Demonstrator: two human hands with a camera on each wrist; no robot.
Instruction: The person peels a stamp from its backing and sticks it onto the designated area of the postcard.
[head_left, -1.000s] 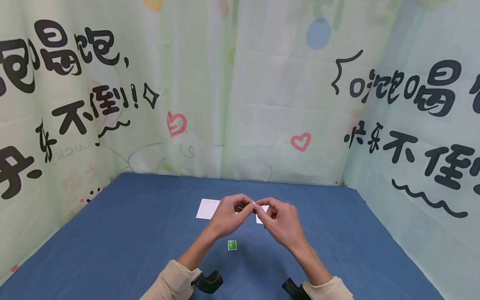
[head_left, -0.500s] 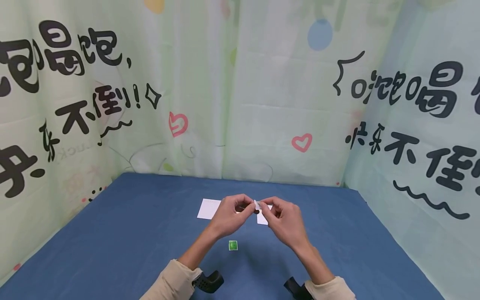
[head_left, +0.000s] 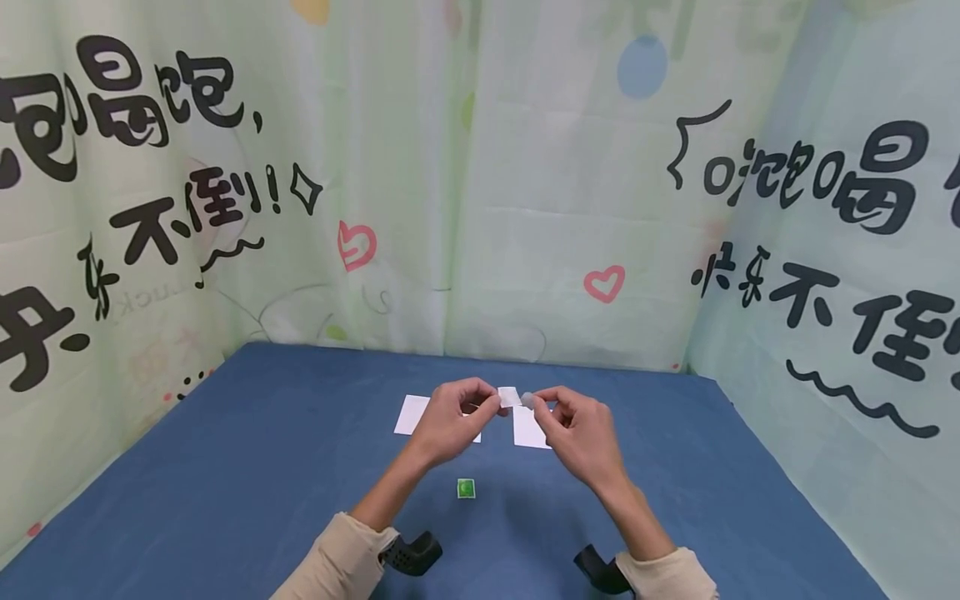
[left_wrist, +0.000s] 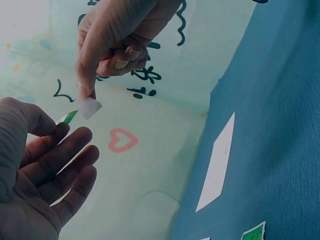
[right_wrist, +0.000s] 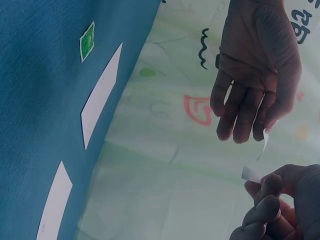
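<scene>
Between thumb and forefinger, my left hand (head_left: pixel 450 423) pinches a small square stamp sticker (head_left: pixel 508 397). Its pale side faces the head camera, while its green print (left_wrist: pixel 70 118) shows in the left wrist view. Close by on the right, my right hand (head_left: pixel 583 435) pinches a small translucent piece of backing paper (head_left: pixel 527 400), seen cloudy white (left_wrist: pixel 90 108) in the left wrist view. Sticker and backing appear apart. Another green stamp sticker (head_left: pixel 466 488) with a white scalloped border lies on the table nearer the body, below the hands.
Two white paper rectangles lie on the blue tabletop (head_left: pixel 300 467) beyond the hands: a left one (head_left: pixel 409 415), partly covered by the left hand, and a right one (head_left: pixel 529 429). Printed curtains (head_left: pixel 525 208) enclose the table at the back and sides.
The hands have drawn slightly apart. The sticker and backing, first together at the fingertips, now show as two separate pieces, one in each hand. The stamp on the table stays put.
</scene>
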